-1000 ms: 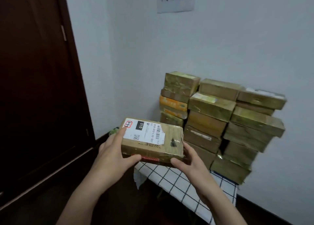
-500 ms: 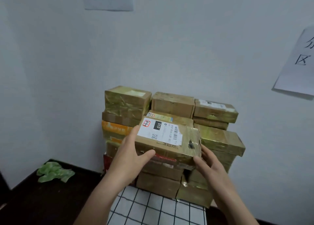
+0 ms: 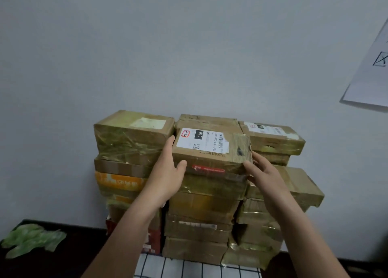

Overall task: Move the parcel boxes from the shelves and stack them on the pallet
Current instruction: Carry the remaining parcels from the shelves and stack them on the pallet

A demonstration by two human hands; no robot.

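I have the labelled parcel box between both palms, my left hand pressed to its left end with the thumb hooked across the front face, my right hand cupping the right end where the brown tape is scuffed. Both hands grip the box; neither is free. It sits at the top of the middle column of the parcel stack, its underside at or just above the box beneath. I cannot tell whether it bears weight there yet.

To land it well, I judge the thing is to square it before letting go. The white shipping label faces up and I want it kept so. On my left the tall taped box stands just beside my fingers, so I should slide those fingers out toward me rather than sideways, or they get pinched. On the right, the top right box sits close behind my right hand, leaving the same narrow gap.

I would lower the far edge first, push the box back until it meets the carton behind it, then ease the near edge down flush with the column's front. The shiny tape on the boxes below looks slippery, so I press down lightly before opening my hands. The checked cloth under the stack hides the pallet.
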